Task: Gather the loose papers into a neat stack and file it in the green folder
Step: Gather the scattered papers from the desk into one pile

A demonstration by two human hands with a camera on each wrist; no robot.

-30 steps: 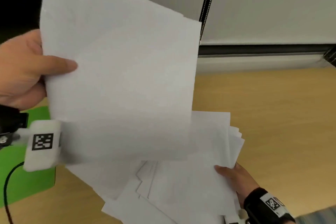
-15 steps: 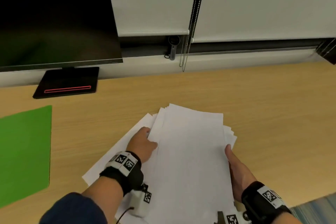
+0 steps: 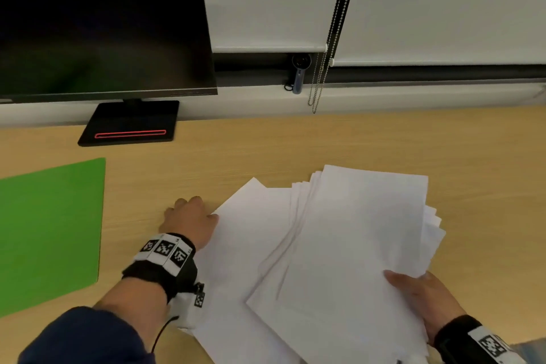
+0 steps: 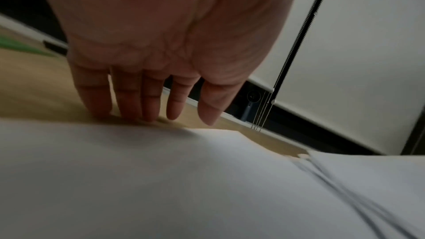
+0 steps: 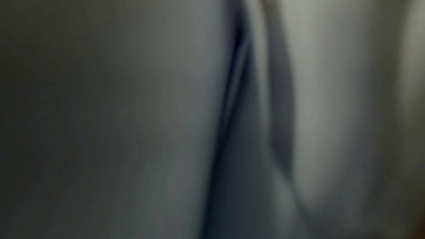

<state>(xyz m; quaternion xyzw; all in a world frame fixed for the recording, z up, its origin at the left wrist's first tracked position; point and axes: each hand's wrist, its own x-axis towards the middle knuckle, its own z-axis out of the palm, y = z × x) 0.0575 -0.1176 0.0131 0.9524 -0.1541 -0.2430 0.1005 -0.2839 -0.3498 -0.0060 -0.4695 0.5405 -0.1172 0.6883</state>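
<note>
Right hand (image 3: pixel 425 295) grips papers (image 3: pixel 354 245) — left hand (image 3: pixel 189 220) flat beside them.

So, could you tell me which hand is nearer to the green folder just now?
The left. The left hand rests on the desk at the papers' left edge, a bare strip of desk short of the green folder. The right hand grips the papers' far right side.

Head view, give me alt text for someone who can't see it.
Two hands gather a fanned pile of white papers on a wooden desk: left hand at its left edge, right hand holding the near right. A green folder lies left.
</note>
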